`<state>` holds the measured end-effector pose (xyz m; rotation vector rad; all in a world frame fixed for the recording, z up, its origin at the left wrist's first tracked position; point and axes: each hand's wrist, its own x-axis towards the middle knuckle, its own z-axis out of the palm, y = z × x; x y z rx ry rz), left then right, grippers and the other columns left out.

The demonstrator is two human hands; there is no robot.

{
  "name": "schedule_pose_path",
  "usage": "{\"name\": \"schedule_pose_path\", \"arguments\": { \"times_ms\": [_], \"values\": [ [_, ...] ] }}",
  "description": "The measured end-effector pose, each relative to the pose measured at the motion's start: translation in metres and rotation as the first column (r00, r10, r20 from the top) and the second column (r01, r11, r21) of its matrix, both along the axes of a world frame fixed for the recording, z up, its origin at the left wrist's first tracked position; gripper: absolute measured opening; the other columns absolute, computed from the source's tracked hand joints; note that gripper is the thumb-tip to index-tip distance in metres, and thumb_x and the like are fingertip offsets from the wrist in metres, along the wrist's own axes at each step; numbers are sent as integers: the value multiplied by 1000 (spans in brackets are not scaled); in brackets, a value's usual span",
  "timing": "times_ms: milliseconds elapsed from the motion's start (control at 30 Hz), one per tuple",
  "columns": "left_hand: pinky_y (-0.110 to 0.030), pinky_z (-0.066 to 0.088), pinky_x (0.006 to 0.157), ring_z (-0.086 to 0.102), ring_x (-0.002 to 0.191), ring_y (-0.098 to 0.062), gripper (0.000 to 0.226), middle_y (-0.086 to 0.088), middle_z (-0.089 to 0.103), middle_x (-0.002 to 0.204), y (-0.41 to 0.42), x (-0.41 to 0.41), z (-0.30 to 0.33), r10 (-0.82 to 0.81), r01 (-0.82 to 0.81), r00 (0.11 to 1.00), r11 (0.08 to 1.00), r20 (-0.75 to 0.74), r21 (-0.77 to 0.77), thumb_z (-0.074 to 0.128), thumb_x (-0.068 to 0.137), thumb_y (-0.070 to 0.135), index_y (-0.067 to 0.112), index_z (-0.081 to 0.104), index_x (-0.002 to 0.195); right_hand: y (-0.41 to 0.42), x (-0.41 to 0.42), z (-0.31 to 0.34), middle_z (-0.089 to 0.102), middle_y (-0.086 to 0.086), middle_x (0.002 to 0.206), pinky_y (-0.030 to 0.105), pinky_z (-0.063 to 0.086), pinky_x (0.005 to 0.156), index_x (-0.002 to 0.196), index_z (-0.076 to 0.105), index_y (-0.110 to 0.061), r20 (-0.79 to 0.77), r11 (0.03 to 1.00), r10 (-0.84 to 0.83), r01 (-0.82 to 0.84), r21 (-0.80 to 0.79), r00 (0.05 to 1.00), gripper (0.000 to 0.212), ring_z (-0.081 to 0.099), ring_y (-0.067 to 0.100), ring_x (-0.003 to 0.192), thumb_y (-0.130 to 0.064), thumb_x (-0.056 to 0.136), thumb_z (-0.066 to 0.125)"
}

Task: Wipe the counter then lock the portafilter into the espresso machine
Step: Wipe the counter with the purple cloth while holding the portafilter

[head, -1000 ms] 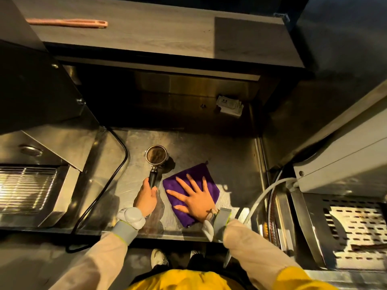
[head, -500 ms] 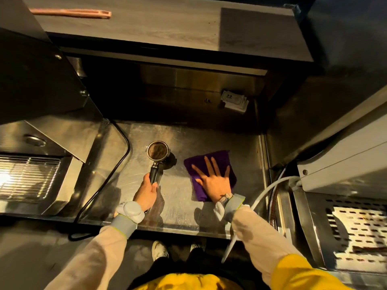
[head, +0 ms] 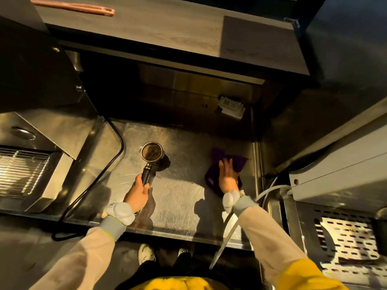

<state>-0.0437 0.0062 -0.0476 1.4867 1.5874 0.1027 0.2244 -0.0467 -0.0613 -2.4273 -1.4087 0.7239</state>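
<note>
Counter (head: 180, 197): scratched, reflective stainless steel, flat, with a raised lip at its right edge. Portafilter (head: 151, 156): round metal basket holding dark coffee grounds, black tapered handle pointing toward the person; it sits left of centre on the counter. The left hand (head: 137, 194) is closed around the handle's end. Purple cloth (head: 228, 170): soft, crumpled, lying near the right edge of the counter. The right hand (head: 227, 176) presses flat on it, fingers extended. A black cable (head: 109, 164) curves along the counter's left side. A white hose (head: 270, 190) runs just right of the cloth. A white packet (head: 231, 106) rests at the rear.
</note>
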Motion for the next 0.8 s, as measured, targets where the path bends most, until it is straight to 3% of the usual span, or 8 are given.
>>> {"name": "schedule_pose_path", "arguments": {
  "times_ms": [67, 167, 267, 333, 700, 767, 800],
  "values": [
    [-49, 41, 96, 52, 108, -45, 46, -25, 51, 129, 0, 0, -1, 5, -5, 1000, 1000, 1, -6, 31, 97, 15, 10, 18, 140, -5, -24, -3, 13, 10, 159, 54, 9, 117, 144, 26, -9, -70, 997, 77, -77, 0, 995, 45, 2, 27, 147, -11, 99, 28],
    [-48, 40, 95, 52, 108, -44, 46, -26, 51, 127, 0, 0, 0, 7, -7, 1000, 1000, 12, -11, 32, 97, 15, 10, 18, 140, -10, -67, -2, 20, 6, 157, 61, -3, 116, 141, 35, -22, -242, 983, 140, -106, 147, 960, 43, 2, 25, 147, -28, 99, 30],
    [-47, 41, 97, 52, 109, -43, 47, -24, 51, 129, -1, -1, 1, 10, -9, 1000, 1000, 11, -10, 32, 97, 16, 10, 17, 141, -14, -94, -14, 4, 2, 160, 70, -7, 107, 143, 13, -45, 18, 918, 396, -396, 22, 918, 55, -10, 28, 146, -55, 92, 29],
    [-46, 41, 97, 52, 110, -42, 48, -23, 51, 130, -1, -1, 2, 16, -15, 1000, 1000, 11, -19, 32, 96, 16, 11, 16, 141, -12, -99, -20, -2, 5, 160, 74, -4, 104, 143, 8, -47, 190, 874, 485, -482, -66, 854, 62, -12, 33, 146, -62, 87, 30],
    [-47, 45, 97, 55, 108, -39, 48, -22, 52, 128, 3, -4, 6, 12, -11, 1000, 999, 20, -53, 37, 96, 18, 14, 19, 140, 15, -78, -25, 6, 3, 160, 74, -3, 105, 143, 14, -45, 255, 908, 420, -407, -104, 871, 59, -4, 28, 147, -61, 88, 30],
    [-47, 45, 96, 55, 108, -39, 46, -22, 52, 127, 5, -2, 5, 7, -7, 1000, 999, 4, -49, 38, 95, 17, 13, 21, 139, 16, -77, -22, 15, 5, 159, 76, 4, 103, 142, 22, -43, 291, 918, 395, -386, -89, 872, 59, 7, 30, 147, -60, 87, 35],
    [-47, 45, 96, 54, 108, -39, 46, -22, 52, 127, 5, -1, 5, 8, -7, 1000, 999, 2, -46, 38, 95, 17, 12, 22, 138, 17, -77, -18, 29, 7, 155, 78, 14, 99, 139, 33, -42, 346, 926, 371, -371, -68, 862, 59, 22, 32, 144, -60, 84, 44]
  ]
}}
